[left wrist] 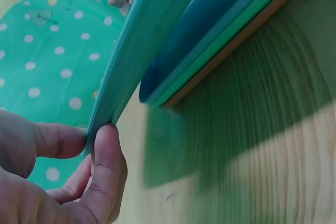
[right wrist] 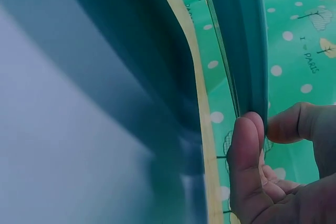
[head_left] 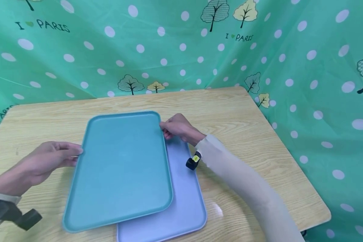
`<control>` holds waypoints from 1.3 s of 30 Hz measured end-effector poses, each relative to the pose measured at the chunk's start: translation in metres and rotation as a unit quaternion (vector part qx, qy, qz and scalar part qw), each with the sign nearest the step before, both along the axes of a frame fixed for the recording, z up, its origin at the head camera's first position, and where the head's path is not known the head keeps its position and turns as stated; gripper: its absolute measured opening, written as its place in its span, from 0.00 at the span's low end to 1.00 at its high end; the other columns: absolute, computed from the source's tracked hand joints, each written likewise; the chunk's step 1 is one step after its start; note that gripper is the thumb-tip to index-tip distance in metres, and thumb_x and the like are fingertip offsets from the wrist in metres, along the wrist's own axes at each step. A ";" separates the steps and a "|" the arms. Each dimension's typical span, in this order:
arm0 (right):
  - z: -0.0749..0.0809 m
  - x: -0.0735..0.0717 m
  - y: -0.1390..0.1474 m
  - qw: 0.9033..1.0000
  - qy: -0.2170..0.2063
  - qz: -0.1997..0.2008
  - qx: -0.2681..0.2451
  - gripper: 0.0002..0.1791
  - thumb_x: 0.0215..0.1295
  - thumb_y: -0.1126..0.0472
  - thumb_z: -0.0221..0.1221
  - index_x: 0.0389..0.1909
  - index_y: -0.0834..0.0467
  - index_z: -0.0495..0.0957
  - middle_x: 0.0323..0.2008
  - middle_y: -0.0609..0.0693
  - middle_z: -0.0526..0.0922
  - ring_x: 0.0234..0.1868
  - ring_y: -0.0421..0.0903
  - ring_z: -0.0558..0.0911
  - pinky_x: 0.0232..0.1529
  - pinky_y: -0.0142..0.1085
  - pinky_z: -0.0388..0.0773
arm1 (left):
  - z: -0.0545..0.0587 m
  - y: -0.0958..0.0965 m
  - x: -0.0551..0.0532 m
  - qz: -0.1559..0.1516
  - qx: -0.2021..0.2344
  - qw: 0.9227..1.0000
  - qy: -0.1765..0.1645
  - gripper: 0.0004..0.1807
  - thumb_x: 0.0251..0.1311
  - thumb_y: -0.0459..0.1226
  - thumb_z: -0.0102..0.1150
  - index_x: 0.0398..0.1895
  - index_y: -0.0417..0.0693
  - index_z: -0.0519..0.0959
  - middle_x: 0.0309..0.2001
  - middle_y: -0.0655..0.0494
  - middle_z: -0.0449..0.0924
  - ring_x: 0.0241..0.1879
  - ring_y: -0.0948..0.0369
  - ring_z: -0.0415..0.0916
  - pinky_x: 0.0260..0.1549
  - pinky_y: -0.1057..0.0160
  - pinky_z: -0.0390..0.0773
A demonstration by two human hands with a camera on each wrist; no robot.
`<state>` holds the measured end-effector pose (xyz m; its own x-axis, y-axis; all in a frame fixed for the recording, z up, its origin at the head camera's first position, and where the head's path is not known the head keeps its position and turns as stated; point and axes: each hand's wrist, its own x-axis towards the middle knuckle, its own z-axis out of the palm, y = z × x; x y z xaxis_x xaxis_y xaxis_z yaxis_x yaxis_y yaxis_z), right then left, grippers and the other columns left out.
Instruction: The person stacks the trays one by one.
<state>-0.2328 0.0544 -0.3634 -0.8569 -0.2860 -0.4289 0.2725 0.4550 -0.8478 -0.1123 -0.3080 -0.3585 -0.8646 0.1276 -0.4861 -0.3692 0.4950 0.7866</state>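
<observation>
A teal rectangular tray [head_left: 121, 168] is held up by both hands, tilted slightly over a lavender tray [head_left: 186, 198]. At its left edge my left hand [head_left: 49, 158] pinches the rim between thumb and fingers. My right hand [head_left: 178, 128] pinches the right rim near the far corner. In the left wrist view the teal tray [left wrist: 131, 61] stands apart from the stack below, whose layered edges show a green rim [left wrist: 210, 53] and an orange rim [left wrist: 231, 48]. The right wrist view shows a gap between the raised tray [right wrist: 241, 40] and the lavender tray [right wrist: 63, 145].
A light wooden table [head_left: 230, 114] carries the stack. Its right edge runs diagonally toward the near right corner. Behind and to the right hangs a green polka-dot cloth [head_left: 169, 40] with printed trees. Black devices [head_left: 193, 160] sit on both wrists.
</observation>
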 end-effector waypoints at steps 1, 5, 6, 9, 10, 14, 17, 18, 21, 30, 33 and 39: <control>-0.001 0.001 0.003 1.000 -0.001 -0.003 -0.005 0.12 0.65 0.62 0.57 0.24 0.62 0.80 0.21 0.50 0.81 0.19 0.40 0.80 0.38 0.40 0.86 | 0.000 0.003 0.000 0.000 0.002 1.000 -0.001 0.17 0.74 0.41 0.49 0.56 0.37 0.74 0.39 0.74 0.79 0.38 0.69 0.82 0.41 0.73 0.79; -0.002 0.004 0.016 1.000 -0.004 -0.013 -0.022 0.10 0.64 0.64 0.56 0.24 0.63 0.80 0.20 0.50 0.80 0.19 0.40 0.80 0.32 0.36 0.85 | -0.004 0.013 -0.001 -0.001 0.018 1.000 -0.002 0.18 0.73 0.41 0.50 0.57 0.38 0.74 0.39 0.74 0.80 0.39 0.68 0.83 0.42 0.72 0.79; -0.002 0.005 0.019 1.000 -0.004 -0.015 -0.026 0.11 0.64 0.64 0.56 0.24 0.63 0.80 0.20 0.50 0.80 0.18 0.39 0.80 0.31 0.35 0.84 | -0.005 0.016 -0.001 0.000 0.022 1.000 -0.004 0.17 0.73 0.41 0.50 0.57 0.38 0.74 0.39 0.73 0.80 0.39 0.68 0.83 0.43 0.72 0.79; -0.003 0.007 0.029 0.999 -0.006 -0.021 -0.029 0.10 0.64 0.65 0.56 0.24 0.63 0.80 0.19 0.50 0.79 0.18 0.39 0.79 0.27 0.32 0.83 | -0.006 0.025 -0.001 -0.001 0.029 1.000 -0.006 0.19 0.73 0.41 0.50 0.58 0.35 0.72 0.40 0.72 0.81 0.40 0.69 0.82 0.44 0.71 0.80; -0.003 0.008 0.032 0.999 -0.007 -0.024 -0.029 0.10 0.63 0.65 0.55 0.24 0.63 0.79 0.19 0.50 0.79 0.17 0.39 0.79 0.25 0.30 0.82 | -0.006 0.028 -0.001 -0.001 0.031 0.999 -0.007 0.20 0.73 0.41 0.50 0.59 0.34 0.72 0.40 0.71 0.81 0.40 0.69 0.82 0.44 0.71 0.80; -0.006 0.012 0.043 0.999 -0.015 -0.032 -0.029 0.09 0.63 0.66 0.55 0.23 0.63 0.78 0.19 0.49 0.78 0.17 0.39 0.78 0.22 0.28 0.80 | -0.008 0.042 -0.001 0.000 0.044 0.999 -0.013 0.19 0.73 0.39 0.50 0.58 0.33 0.72 0.39 0.68 0.81 0.38 0.68 0.82 0.44 0.70 0.80; -0.009 0.014 0.049 0.999 -0.022 -0.035 -0.028 0.09 0.62 0.66 0.55 0.23 0.62 0.78 0.18 0.49 0.78 0.16 0.38 0.78 0.22 0.28 0.79 | -0.011 0.050 0.001 0.003 0.056 0.998 -0.016 0.16 0.72 0.38 0.51 0.55 0.34 0.74 0.38 0.67 0.81 0.36 0.67 0.82 0.43 0.70 0.81; -0.011 0.014 0.051 0.999 -0.023 -0.036 -0.029 0.09 0.62 0.67 0.55 0.23 0.62 0.78 0.18 0.49 0.78 0.16 0.38 0.78 0.22 0.28 0.79 | -0.012 0.052 0.001 0.005 0.059 0.998 -0.017 0.15 0.72 0.38 0.51 0.54 0.35 0.75 0.37 0.66 0.81 0.36 0.67 0.82 0.43 0.70 0.81; -0.013 0.016 0.054 0.999 -0.023 -0.037 -0.032 0.09 0.62 0.67 0.55 0.23 0.63 0.79 0.18 0.49 0.78 0.16 0.38 0.78 0.22 0.28 0.80 | -0.014 0.057 0.003 0.007 0.060 0.998 -0.017 0.14 0.72 0.37 0.50 0.52 0.34 0.75 0.37 0.65 0.81 0.35 0.67 0.82 0.42 0.69 0.81; -0.019 0.019 0.064 0.999 -0.030 -0.038 -0.024 0.09 0.62 0.67 0.55 0.24 0.64 0.79 0.18 0.49 0.78 0.17 0.38 0.77 0.24 0.29 0.80 | -0.021 0.067 0.007 0.011 0.064 0.998 -0.016 0.11 0.72 0.37 0.51 0.47 0.39 0.78 0.43 0.61 0.77 0.36 0.67 0.81 0.42 0.68 0.81; -0.020 0.019 0.064 0.999 -0.029 -0.038 -0.026 0.09 0.62 0.68 0.54 0.23 0.63 0.79 0.17 0.49 0.78 0.17 0.38 0.77 0.23 0.28 0.80 | -0.024 0.069 0.009 0.014 0.063 0.998 -0.020 0.12 0.72 0.38 0.51 0.47 0.39 0.79 0.50 0.56 0.74 0.37 0.66 0.81 0.43 0.68 0.81; -0.021 0.020 0.066 0.999 -0.020 -0.039 -0.018 0.08 0.61 0.68 0.55 0.26 0.64 0.81 0.17 0.48 0.78 0.16 0.38 0.77 0.23 0.29 0.80 | -0.026 0.073 0.012 0.019 0.070 0.997 -0.024 0.13 0.72 0.37 0.51 0.49 0.36 0.77 0.47 0.56 0.76 0.37 0.66 0.82 0.43 0.67 0.82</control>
